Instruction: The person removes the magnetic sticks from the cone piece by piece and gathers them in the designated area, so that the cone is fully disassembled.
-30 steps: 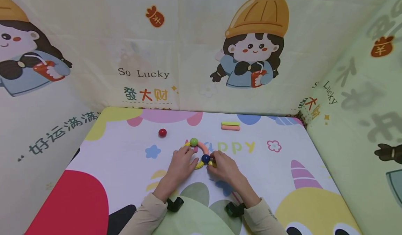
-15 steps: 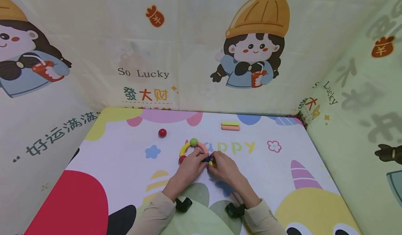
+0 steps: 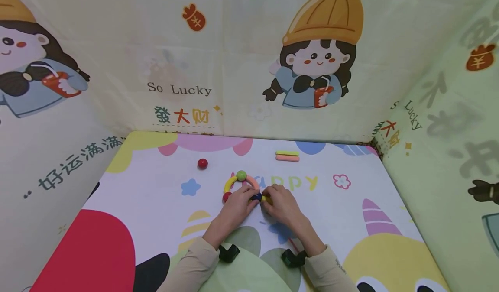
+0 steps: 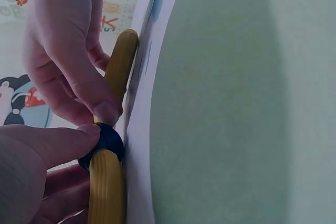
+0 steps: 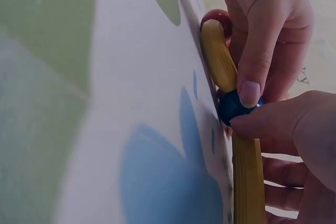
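At mid-table, clock read from the blue ball (image 5: 231,109) with 12 at the cloth backdrop:

Left hand (image 3: 235,205): at 8 o'clock, thumb tip and fingers closed about the ball in a pinch.

Right hand (image 3: 283,203): at 3 o'clock, a narrow thumb-and-finger pinch on the inner end of a yellow rod (image 5: 249,182), nearer to that rod than the left.

Yellow rod: long axis roughly sideways, low over the table, leading from the ball toward 3 o'clock beneath the right hand. Outer end bare in the left wrist view. Inner end appears to meet the ball; fingertips hide the join.

Ring: from the ball toward 10 o'clock. A near yellow arc (image 5: 220,59) reaches a red ball (image 3: 226,196) at 9; a far yellow arc (image 3: 228,185) rises to a green ball (image 3: 241,176) at 11; a pink arc (image 3: 253,182) returns. Its meeting with the blue ball is covered by the left hand.

Farther: loose red ball (image 3: 202,164), 10 o'clock. Loose lime rod (image 3: 287,153) and pink rod (image 3: 287,158), side by side, between 1 and 2.

Surface: white printed tabletop (image 3: 156,188), flat.

Room: cloth backdrop (image 3: 241,66), cartoon-printed, at 12 and continuing along both sides.
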Motion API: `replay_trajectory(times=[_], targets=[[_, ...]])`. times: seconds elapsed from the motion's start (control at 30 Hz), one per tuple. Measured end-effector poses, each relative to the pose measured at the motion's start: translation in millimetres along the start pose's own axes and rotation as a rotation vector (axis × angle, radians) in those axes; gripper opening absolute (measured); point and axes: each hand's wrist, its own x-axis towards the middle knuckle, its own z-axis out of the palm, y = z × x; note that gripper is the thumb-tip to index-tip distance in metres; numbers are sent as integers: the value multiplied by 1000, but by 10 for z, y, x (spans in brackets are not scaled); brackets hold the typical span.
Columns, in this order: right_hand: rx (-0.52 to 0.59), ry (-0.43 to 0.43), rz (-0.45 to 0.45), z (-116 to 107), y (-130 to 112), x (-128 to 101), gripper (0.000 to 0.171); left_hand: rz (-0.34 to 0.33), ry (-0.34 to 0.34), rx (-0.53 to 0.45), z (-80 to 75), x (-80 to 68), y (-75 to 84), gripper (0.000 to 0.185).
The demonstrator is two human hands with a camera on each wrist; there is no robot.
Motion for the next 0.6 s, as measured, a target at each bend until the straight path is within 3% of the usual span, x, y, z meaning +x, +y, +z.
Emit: replay_trajectory(times=[0.3,0.6], targets=[[20,21,-26,37,37,-2,16,-8,10,-1,12,7,5,37],[0,-23,50,18,48,5,16,-38,-3,-15,-2,-1,24,38]])
